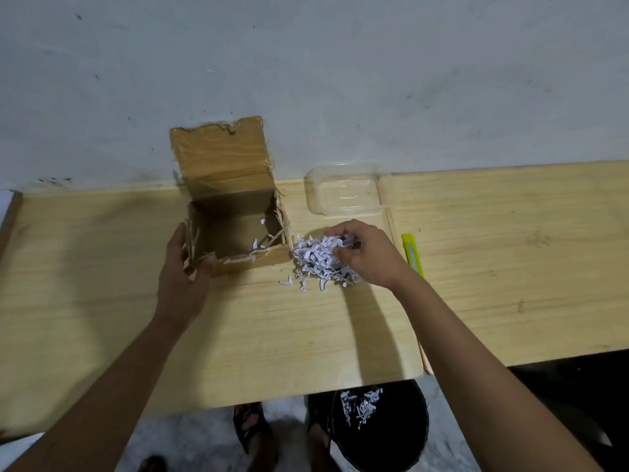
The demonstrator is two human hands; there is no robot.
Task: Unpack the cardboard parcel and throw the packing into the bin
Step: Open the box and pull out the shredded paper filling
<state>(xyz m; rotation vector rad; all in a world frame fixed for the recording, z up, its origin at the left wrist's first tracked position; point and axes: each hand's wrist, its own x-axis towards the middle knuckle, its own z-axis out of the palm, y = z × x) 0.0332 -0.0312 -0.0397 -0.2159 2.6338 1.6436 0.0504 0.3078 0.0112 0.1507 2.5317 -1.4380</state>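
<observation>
Just right of the cardboard parcel (235,229), right hand (367,255) clutching feather-light, loose shredded paper (318,260); best scooped from underneath, left hand (182,264) gripping parcel's corner.

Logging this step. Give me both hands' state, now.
Left hand: grips the cardboard box corner.
Right hand: grips the shredded paper.

Place: you stand in a plain room of a home or small workspace; which one cannot be told.
Wall: a scuffed, marked plaster wall (340,80) runs beyond your hands.
Furniture: two light wooden tables (272,328) pushed together lie under your hands.
Floor: pale mottled floor (190,434) and a black bin (391,434) sit below your right hand (366,255).
</observation>
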